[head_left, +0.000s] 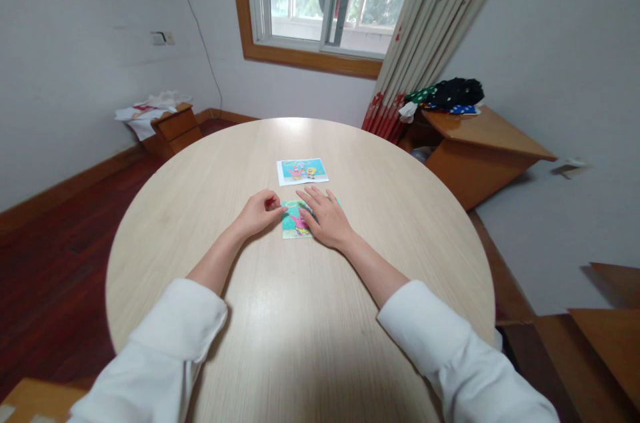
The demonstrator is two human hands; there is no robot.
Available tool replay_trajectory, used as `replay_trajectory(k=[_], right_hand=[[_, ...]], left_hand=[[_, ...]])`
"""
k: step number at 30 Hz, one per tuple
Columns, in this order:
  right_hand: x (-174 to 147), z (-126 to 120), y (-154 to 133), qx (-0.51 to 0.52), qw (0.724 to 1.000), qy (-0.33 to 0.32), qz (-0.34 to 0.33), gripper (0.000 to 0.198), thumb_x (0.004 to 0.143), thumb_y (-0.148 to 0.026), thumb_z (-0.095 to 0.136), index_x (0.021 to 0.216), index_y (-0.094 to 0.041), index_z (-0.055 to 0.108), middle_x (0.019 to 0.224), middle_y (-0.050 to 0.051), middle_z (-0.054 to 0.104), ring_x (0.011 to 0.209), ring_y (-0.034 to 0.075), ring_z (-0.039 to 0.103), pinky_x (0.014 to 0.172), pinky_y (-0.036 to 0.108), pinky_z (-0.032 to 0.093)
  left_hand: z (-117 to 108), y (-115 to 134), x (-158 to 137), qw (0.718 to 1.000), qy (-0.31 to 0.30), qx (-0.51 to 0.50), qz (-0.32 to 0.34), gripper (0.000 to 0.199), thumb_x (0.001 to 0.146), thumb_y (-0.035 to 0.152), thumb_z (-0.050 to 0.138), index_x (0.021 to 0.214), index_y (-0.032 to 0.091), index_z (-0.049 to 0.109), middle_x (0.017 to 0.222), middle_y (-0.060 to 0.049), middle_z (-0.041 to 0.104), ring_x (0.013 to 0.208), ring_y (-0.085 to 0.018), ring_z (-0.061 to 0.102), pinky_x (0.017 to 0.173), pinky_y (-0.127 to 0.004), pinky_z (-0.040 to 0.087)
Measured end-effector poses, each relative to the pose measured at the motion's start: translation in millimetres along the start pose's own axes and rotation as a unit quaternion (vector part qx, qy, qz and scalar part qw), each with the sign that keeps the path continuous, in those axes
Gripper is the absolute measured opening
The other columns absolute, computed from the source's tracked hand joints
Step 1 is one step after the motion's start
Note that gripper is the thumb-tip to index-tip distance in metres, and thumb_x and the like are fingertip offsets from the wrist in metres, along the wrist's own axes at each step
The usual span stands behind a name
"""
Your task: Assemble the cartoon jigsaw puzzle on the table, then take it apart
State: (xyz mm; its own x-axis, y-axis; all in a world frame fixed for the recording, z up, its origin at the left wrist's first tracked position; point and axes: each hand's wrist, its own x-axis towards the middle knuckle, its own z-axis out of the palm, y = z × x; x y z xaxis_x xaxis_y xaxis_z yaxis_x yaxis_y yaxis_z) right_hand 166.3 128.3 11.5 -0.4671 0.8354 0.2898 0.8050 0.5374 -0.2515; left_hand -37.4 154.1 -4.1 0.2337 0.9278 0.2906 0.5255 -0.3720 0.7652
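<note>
A colourful cartoon picture (pixel 299 228) with a pink figure on a turquoise ground lies flat on the round pale wooden table (pixel 300 330). My right hand (pixel 326 218) rests on its right part with fingers spread, hiding much of it. At the upper left edge of that picture is my left hand (pixel 263 213), its fingers curled and the thumb and forefinger tips together. Whether anything is pinched there is too small to make out. Just beyond both hands lies a second cartoon sheet (pixel 303 172), white-bordered, with a pink and a yellow figure.
Behind the table are a window (pixel 325 3) and a flowered curtain (pixel 415 30). A wooden cabinet (pixel 480 143) with a pile of dark cloth (pixel 455 93) stands at the right. A small drawer unit (pixel 176 128) bearing white cloth (pixel 150 113) is at the left.
</note>
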Motion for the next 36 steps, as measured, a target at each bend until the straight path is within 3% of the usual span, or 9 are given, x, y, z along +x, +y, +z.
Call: replay_trajectory(k=[6, 10, 12, 15, 20, 24, 29, 33, 36], right_hand=[[0, 3, 6, 0.008, 0.993, 0.114, -0.011, 0.045, 0.096, -0.028, 0.026, 0.132, -0.013, 0.048, 0.136, 0.011, 0.052, 0.132, 0.019, 0.039, 0.11, 0.039, 0.023], [2, 4, 7, 0.006, 0.986, 0.165, -0.008, 0.045, 0.096, -0.025, 0.024, 0.129, -0.011, 0.05, 0.132, 0.011, 0.056, 0.129, 0.019, 0.042, 0.109, 0.038, 0.025], [3, 5, 8, 0.005, 0.983, 0.182, 0.004, 0.045, 0.095, -0.024, 0.023, 0.129, -0.011, 0.05, 0.132, 0.011, 0.056, 0.129, 0.018, 0.042, 0.108, 0.037, 0.026], [4, 4, 9, 0.002, 0.98, 0.194, 0.044, 0.046, 0.095, -0.021, 0.021, 0.13, -0.01, 0.049, 0.133, 0.012, 0.055, 0.129, 0.017, 0.042, 0.108, 0.036, 0.025], [-6, 0, 12, -0.029, 0.981, 0.135, 0.135, 0.048, 0.094, -0.019, 0.022, 0.135, -0.01, 0.044, 0.146, 0.014, 0.039, 0.138, 0.019, 0.03, 0.112, 0.04, 0.02], [-21, -1, 12, -0.054, 0.979, 0.036, 0.194, 0.055, 0.096, -0.032, 0.023, 0.146, -0.008, 0.026, 0.155, 0.014, 0.017, 0.144, 0.024, 0.013, 0.114, 0.047, 0.012], [-26, 1, 10, -0.038, 0.973, -0.075, 0.213, 0.064, 0.095, -0.047, 0.019, 0.147, -0.009, 0.024, 0.154, 0.014, 0.021, 0.143, 0.027, 0.016, 0.113, 0.051, 0.009], [-24, -1, 7, -0.052, 0.977, -0.041, 0.205, 0.064, 0.096, -0.047, 0.018, 0.148, -0.009, 0.021, 0.155, 0.013, 0.015, 0.144, 0.025, 0.011, 0.114, 0.049, 0.007], [-22, -1, 3, -0.058, 0.981, -0.027, 0.183, 0.066, 0.095, -0.048, 0.018, 0.148, -0.007, 0.019, 0.155, 0.013, 0.013, 0.144, 0.024, 0.008, 0.115, 0.048, 0.005]], left_hand=[[2, 8, -3, 0.99, 0.061, 0.116, 0.059, 0.017, 0.081, 0.03, 0.05, 0.073, 0.017, 0.057, 0.077, -0.005, 0.058, 0.079, -0.018, 0.056, 0.076, -0.032, 0.046], [24, 34, -12, 0.968, 0.077, 0.234, 0.046, 0.034, 0.091, 0.027, 0.034, 0.103, 0.012, 0.062, 0.114, -0.015, 0.062, 0.109, -0.023, 0.055, 0.097, -0.039, 0.041], [40, 48, -18, 0.952, 0.037, 0.304, 0.024, 0.044, 0.092, 0.03, 0.032, 0.124, 0.008, 0.052, 0.137, -0.018, 0.048, 0.127, -0.027, 0.044, 0.109, -0.045, 0.029], [58, 62, -28, 0.931, -0.05, 0.36, -0.033, 0.056, 0.095, 0.039, 0.025, 0.138, 0.005, 0.038, 0.148, -0.019, 0.034, 0.138, -0.029, 0.03, 0.113, -0.049, 0.019], [63, 61, -31, 0.915, -0.097, 0.39, -0.045, 0.061, 0.094, 0.043, 0.021, 0.142, 0.006, 0.033, 0.151, -0.018, 0.027, 0.14, -0.029, 0.024, 0.114, -0.05, 0.015], [60, 60, -30, 0.912, -0.09, 0.399, -0.039, 0.061, 0.095, 0.041, 0.02, 0.142, 0.005, 0.034, 0.151, -0.018, 0.029, 0.14, -0.029, 0.025, 0.114, -0.048, 0.017], [58, 59, -28, 0.909, -0.037, 0.41, -0.057, 0.065, 0.095, 0.043, 0.019, 0.143, 0.001, 0.03, 0.151, -0.02, 0.025, 0.141, -0.029, 0.023, 0.114, -0.048, 0.016], [57, 57, -27, 0.909, -0.064, 0.404, -0.073, 0.066, 0.094, 0.045, 0.018, 0.141, 0.001, 0.033, 0.149, -0.021, 0.03, 0.14, -0.029, 0.026, 0.114, -0.05, 0.017], [56, 56, -26, 0.91, -0.039, 0.407, -0.062, 0.066, 0.094, 0.044, 0.019, 0.142, 0.001, 0.031, 0.15, -0.021, 0.027, 0.141, -0.029, 0.023, 0.114, -0.05, 0.017]])
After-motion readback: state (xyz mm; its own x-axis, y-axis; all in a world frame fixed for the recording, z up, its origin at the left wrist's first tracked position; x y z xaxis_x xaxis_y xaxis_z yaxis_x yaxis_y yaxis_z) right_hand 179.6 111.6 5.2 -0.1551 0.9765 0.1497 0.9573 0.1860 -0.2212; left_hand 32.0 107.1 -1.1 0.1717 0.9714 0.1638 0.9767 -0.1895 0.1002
